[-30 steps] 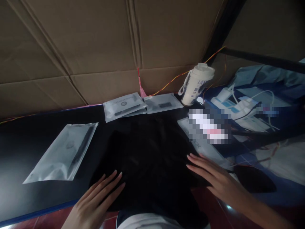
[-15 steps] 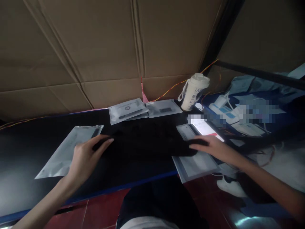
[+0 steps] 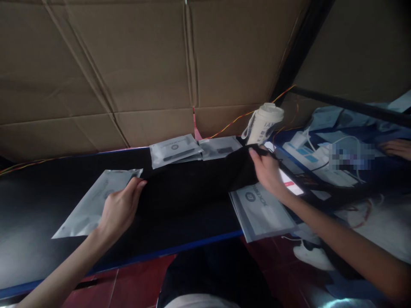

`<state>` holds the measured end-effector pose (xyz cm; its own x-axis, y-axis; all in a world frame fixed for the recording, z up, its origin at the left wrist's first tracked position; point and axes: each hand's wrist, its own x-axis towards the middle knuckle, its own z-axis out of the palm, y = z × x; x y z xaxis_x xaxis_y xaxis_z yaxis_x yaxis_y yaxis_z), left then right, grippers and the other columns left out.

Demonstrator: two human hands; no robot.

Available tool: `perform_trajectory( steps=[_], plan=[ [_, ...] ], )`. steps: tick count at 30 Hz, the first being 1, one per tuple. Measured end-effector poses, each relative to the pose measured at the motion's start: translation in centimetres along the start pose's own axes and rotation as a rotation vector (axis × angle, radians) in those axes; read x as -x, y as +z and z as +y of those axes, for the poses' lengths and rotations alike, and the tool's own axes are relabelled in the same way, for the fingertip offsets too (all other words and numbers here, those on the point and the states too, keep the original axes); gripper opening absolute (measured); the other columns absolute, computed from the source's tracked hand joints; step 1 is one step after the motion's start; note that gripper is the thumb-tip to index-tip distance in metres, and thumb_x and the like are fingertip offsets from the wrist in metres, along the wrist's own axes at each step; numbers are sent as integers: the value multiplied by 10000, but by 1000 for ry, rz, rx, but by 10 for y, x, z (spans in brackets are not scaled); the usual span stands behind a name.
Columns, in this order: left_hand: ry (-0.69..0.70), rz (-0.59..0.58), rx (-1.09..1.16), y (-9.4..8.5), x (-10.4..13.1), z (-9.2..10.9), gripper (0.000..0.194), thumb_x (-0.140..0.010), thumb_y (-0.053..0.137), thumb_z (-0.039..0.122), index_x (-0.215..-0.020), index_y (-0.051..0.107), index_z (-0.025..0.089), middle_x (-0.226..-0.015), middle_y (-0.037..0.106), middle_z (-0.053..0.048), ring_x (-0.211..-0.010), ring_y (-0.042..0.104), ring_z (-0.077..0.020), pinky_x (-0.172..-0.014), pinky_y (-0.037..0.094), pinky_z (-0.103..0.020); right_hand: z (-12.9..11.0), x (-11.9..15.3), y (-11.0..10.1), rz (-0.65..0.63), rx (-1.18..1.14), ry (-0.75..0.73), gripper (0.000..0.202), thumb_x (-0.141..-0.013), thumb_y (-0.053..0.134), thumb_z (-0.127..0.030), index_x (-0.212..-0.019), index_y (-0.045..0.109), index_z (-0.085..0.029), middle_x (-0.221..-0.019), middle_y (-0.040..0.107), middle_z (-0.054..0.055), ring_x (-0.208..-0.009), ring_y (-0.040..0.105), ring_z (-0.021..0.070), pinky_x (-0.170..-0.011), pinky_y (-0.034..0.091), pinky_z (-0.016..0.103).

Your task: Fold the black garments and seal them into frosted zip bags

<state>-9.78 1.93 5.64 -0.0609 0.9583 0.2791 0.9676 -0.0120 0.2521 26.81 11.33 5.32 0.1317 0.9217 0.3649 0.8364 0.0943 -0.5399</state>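
Note:
A piece of black cloth stretches between my hands over the dark table, its outline hard to tell from the tabletop. My right hand is closed on its right end, lifted a little near the cup. At the other end my left hand pinches the cloth, fingers pressed together. Under and behind that hand lies a frosted plastic bag. Another printed frosted bag lies below my right forearm, on top of more bags at the table's edge.
Frosted packets lie along the back, before a cardboard wall. A lidded white cup stands back right, near a lit phone. Beyond are a power strip, cables and another person's hand.
My right hand has moved up and left, lifting the cloth's right end and uncovering the printed bag. My left fingers have closed together. Another person's hand has appeared at the right.

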Motion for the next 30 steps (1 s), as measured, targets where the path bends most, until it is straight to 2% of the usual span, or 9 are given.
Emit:
perform_trajectory(
  steps=[2,4,8,13,17,21,26,30],
  plan=[
    [-1,-44,-46,2,-15,-1,336,-967,229,433,-871,476,226,-538,449,13,-464,515,-192,-485,241,-286,-6,-11,21,-95,195,19,451,-1005,247,-409,-1205,551,-143,-1015,706,157,-958,674,281,-783,477,337],
    [0,-79,-60,7,-29,-3,314,-965,240,421,-849,459,228,-532,434,17,-471,516,-197,-487,228,-285,-9,-16,41,-146,256,27,441,-1003,276,-403,-1205,556,-128,-920,721,162,-897,692,290,-745,477,335],
    [-27,-92,56,15,-46,-8,309,-952,275,445,-847,472,231,-540,478,24,-527,556,-196,-528,309,-271,-9,-12,60,-167,323,24,438,-997,307,-410,-1226,549,-126,-849,720,178,-832,703,308,-690,475,347],
    [-99,-189,165,22,-45,-14,408,-900,343,582,-932,553,234,-654,616,10,-649,627,-215,-584,391,-265,-3,-10,61,-185,359,-20,384,-997,333,-372,-1188,557,-125,-858,717,171,-815,703,295,-671,464,326],
    [-80,-258,13,32,-40,-15,435,-916,297,568,-821,551,228,-633,621,-30,-681,657,-256,-567,382,-281,1,-12,61,-198,356,-43,301,-992,357,-293,-1110,581,-131,-850,712,158,-792,697,267,-637,438,287],
    [-20,-202,-163,28,-45,-17,471,-923,265,582,-836,554,221,-632,615,-50,-657,656,-277,-521,343,-280,5,-11,59,-192,341,-58,260,-983,373,-244,-1096,581,-135,-856,708,147,-791,691,254,-607,410,266],
    [43,-105,-160,15,-64,-21,477,-926,272,592,-878,569,222,-668,639,-40,-670,653,-247,-540,356,-261,9,-11,58,-184,325,-78,253,-983,383,-254,-1079,591,-146,-862,709,133,-810,686,250,-622,416,265],
    [-2,-153,-228,16,-66,-20,473,-924,282,578,-913,594,223,-772,683,-75,-723,662,-268,-523,356,-267,10,-10,62,-178,326,-81,260,-975,402,-248,-1107,590,-127,-889,709,153,-830,683,259,-665,441,284]
  ],
)
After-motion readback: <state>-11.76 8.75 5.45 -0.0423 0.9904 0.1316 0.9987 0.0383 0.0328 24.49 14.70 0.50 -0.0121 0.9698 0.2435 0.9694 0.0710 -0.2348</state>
